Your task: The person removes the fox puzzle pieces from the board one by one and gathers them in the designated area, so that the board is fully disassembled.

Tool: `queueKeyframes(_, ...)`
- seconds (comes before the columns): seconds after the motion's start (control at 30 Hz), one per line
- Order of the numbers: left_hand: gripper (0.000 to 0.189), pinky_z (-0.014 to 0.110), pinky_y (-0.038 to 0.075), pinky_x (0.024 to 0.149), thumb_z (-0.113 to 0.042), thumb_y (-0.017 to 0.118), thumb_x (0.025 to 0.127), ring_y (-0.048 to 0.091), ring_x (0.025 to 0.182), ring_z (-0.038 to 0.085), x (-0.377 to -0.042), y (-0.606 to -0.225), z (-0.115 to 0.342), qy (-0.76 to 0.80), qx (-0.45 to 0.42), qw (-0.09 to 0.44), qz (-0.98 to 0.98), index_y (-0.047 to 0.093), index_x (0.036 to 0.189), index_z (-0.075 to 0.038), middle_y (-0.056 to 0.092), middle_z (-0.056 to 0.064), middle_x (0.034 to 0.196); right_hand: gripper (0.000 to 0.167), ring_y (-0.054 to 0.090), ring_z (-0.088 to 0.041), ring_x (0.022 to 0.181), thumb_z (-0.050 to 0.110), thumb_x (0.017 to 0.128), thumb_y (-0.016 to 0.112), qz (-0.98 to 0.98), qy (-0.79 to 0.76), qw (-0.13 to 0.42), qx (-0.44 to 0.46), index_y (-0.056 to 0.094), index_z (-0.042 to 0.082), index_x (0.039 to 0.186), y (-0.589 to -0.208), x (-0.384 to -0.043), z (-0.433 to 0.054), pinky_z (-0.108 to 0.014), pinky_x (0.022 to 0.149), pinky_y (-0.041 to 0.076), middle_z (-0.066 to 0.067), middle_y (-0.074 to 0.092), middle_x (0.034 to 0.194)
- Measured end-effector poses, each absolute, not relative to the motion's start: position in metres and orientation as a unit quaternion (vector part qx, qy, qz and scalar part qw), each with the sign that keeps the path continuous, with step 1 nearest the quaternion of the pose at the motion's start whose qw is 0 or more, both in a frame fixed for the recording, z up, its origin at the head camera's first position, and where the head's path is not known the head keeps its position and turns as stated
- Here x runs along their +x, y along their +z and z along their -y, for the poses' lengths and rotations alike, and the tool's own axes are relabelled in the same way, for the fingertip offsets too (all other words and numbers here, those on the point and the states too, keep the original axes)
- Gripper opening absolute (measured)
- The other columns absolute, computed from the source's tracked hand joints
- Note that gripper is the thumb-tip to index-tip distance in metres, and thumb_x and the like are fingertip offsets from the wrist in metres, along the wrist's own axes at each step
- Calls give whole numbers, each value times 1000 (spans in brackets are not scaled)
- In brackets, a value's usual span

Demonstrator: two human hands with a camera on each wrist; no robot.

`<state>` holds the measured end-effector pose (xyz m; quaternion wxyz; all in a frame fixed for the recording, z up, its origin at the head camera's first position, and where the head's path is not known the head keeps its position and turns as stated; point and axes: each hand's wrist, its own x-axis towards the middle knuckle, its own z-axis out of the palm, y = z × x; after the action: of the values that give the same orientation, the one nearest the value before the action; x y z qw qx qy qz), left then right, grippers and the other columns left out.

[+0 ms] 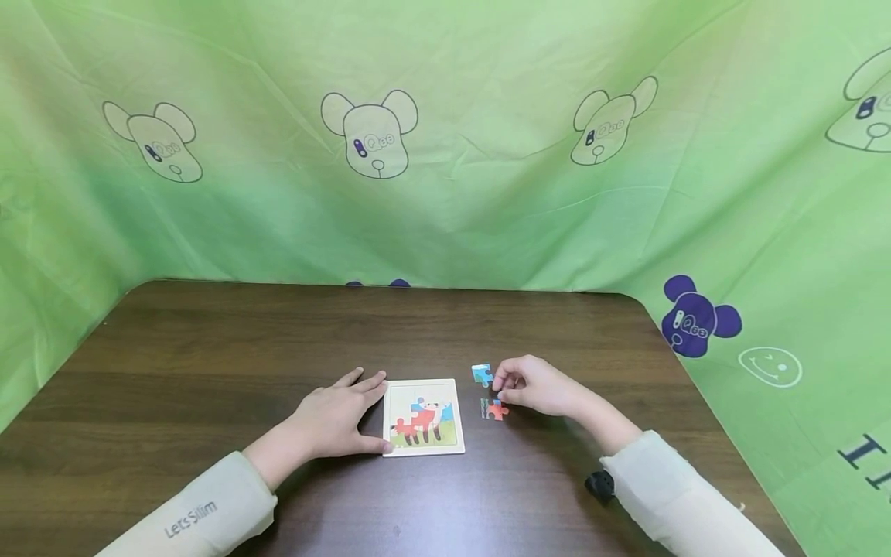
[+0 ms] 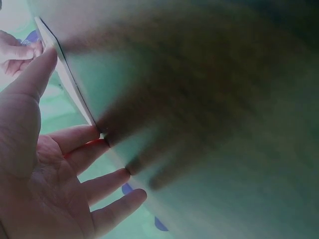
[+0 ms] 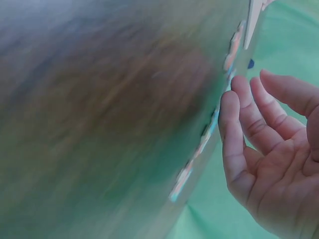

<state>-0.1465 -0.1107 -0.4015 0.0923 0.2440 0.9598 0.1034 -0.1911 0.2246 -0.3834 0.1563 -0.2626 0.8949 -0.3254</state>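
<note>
A square, light wooden puzzle board with a partly filled picture of a red fox-like animal lies on the table. My left hand is spread at its left side, the thumb at the near left corner and the fingertips by the far left edge. To the right of the board are a blue puzzle piece and a red one. Over them hovers my right hand, its fingers loosely bent. In the right wrist view the thumb stands apart from the fingers, and further pieces lie in a row by the fingertips.
The dark wooden table has rounded far corners. Behind it and to the right hangs a green curtain printed with bear heads. A small black object sits by the right sleeve cuff.
</note>
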Motion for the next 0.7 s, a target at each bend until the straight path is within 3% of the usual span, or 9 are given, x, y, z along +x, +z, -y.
queueKeyframes(0.17,92,64,48,93,-65,74,76,34,148,34,-146,-401,111,102,242,94,-960,48,149,-14,41,-1,158,5,56,-7,68,0,88,65,-885,-336,162,-278,67,-1,92,-383,-191,-208,-21,66,49,-3,67,80)
queueKeyframes(0.4,94,63,48,93,-67,73,76,34,148,32,-146,-404,111,100,243,93,-960,47,149,-15,40,-3,159,9,52,-6,49,-1,88,62,-871,-341,198,-295,67,0,96,-385,-189,-179,-21,48,46,0,62,75)
queueKeyframes(0.7,94,60,50,92,-68,73,75,35,148,32,-148,-406,111,100,241,89,-961,49,148,-15,40,-3,159,11,46,-2,62,3,86,68,-872,-286,155,-364,70,4,97,-389,-191,-150,-17,61,42,5,58,75)
